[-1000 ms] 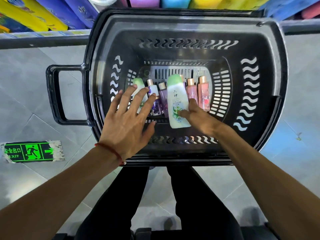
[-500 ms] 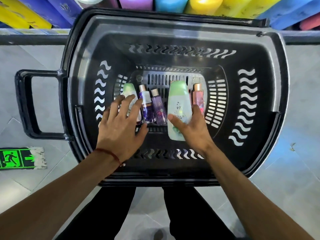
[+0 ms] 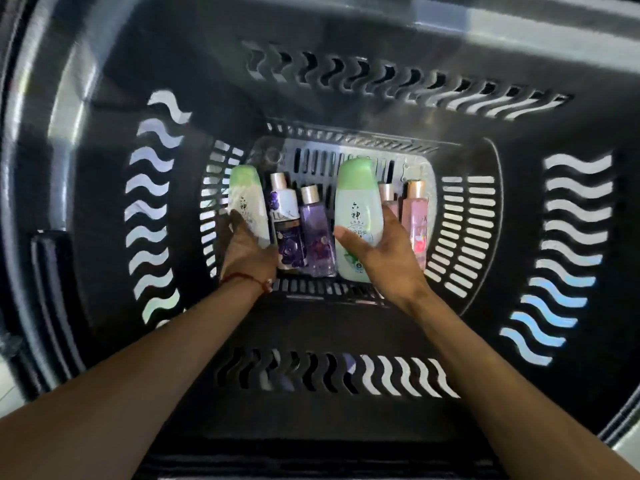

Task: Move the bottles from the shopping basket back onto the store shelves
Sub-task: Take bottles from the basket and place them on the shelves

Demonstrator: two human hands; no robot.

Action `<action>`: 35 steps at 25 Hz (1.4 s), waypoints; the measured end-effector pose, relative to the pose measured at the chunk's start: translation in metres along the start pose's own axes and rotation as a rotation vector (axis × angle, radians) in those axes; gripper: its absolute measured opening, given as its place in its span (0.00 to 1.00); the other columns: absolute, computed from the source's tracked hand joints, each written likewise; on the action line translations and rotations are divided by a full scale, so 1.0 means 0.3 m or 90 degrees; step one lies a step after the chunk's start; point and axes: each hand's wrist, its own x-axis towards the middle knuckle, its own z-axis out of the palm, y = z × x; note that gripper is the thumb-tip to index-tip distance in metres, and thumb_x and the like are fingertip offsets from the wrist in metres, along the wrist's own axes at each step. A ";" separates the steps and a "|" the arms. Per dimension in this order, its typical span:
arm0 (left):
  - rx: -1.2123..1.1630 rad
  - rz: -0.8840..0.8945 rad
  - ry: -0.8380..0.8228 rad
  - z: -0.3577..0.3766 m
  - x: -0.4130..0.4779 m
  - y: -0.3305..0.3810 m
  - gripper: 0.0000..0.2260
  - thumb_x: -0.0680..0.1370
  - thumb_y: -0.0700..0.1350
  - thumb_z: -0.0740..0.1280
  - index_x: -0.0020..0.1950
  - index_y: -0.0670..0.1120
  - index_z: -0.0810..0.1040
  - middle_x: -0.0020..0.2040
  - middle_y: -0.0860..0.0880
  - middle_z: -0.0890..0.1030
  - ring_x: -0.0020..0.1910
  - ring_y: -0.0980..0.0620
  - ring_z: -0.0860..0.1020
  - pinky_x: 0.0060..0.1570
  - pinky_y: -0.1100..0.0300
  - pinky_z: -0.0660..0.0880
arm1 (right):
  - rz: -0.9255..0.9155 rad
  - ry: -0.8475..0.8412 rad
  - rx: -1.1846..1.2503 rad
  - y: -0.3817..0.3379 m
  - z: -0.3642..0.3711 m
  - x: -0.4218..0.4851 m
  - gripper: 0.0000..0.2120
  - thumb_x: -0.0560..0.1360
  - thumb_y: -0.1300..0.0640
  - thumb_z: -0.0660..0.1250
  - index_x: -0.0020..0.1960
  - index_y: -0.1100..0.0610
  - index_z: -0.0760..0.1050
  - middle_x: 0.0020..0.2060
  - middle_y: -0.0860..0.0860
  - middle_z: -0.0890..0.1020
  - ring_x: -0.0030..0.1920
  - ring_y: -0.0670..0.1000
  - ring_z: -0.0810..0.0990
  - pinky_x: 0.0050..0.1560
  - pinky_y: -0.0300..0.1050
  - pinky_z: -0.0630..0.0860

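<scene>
A big black basket [image 3: 104,209] fills the whole view; its walls have wavy holes, and its floor has long thin slots. Two bare arms reach down into it from the near side. All the bottles are in a row on the basket floor, with their caps pointing to the far side.

The right hand [image 3: 384,258] grasps the big green bottle [image 3: 358,209] in the middle of the row, thumb on its left side and fingers on its right. The left hand [image 3: 247,249] wraps around the near end of the smaller green bottle [image 3: 247,192] at the far left of the row. Between the two green ones are a white and purple bottle [image 3: 285,213] and a see-through purple bottle [image 3: 315,230], side by side. To the right of the big green bottle is a half-hidden pink bottle [image 3: 387,197]; then comes the last pink bottle [image 3: 417,220], just beside it. A thin red string [image 3: 242,277] goes around the left wrist.
</scene>
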 end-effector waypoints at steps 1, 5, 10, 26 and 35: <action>-0.018 -0.024 0.007 0.005 0.000 0.007 0.35 0.82 0.41 0.66 0.84 0.44 0.51 0.79 0.42 0.66 0.76 0.42 0.68 0.73 0.58 0.64 | -0.001 0.003 -0.024 0.014 0.004 0.004 0.27 0.78 0.49 0.74 0.73 0.53 0.69 0.56 0.48 0.83 0.53 0.45 0.84 0.44 0.38 0.83; 0.028 0.000 0.049 0.029 -0.012 -0.002 0.29 0.83 0.40 0.64 0.82 0.42 0.57 0.78 0.39 0.67 0.75 0.40 0.68 0.74 0.53 0.63 | 0.008 0.031 -0.032 0.047 0.017 0.017 0.25 0.77 0.49 0.75 0.70 0.54 0.71 0.54 0.50 0.84 0.52 0.47 0.85 0.42 0.37 0.83; 0.001 0.061 0.054 0.056 0.000 -0.025 0.36 0.80 0.36 0.67 0.83 0.42 0.52 0.77 0.43 0.66 0.74 0.45 0.68 0.72 0.66 0.64 | 0.037 0.048 0.017 0.054 0.011 0.021 0.25 0.77 0.50 0.75 0.70 0.53 0.71 0.53 0.51 0.84 0.52 0.50 0.85 0.46 0.43 0.85; -0.111 -0.095 -0.074 -0.030 -0.147 0.082 0.27 0.73 0.34 0.76 0.70 0.41 0.72 0.63 0.42 0.81 0.58 0.42 0.80 0.56 0.55 0.76 | 0.068 0.128 0.101 -0.024 -0.054 -0.082 0.21 0.78 0.54 0.75 0.68 0.54 0.74 0.53 0.48 0.85 0.50 0.45 0.85 0.39 0.31 0.80; -0.225 -0.052 -0.300 -0.410 -0.707 0.346 0.23 0.73 0.32 0.76 0.63 0.48 0.74 0.58 0.47 0.84 0.54 0.45 0.83 0.57 0.45 0.81 | 0.061 0.180 0.154 -0.428 -0.189 -0.593 0.20 0.75 0.54 0.77 0.65 0.53 0.78 0.52 0.52 0.87 0.50 0.51 0.87 0.50 0.49 0.85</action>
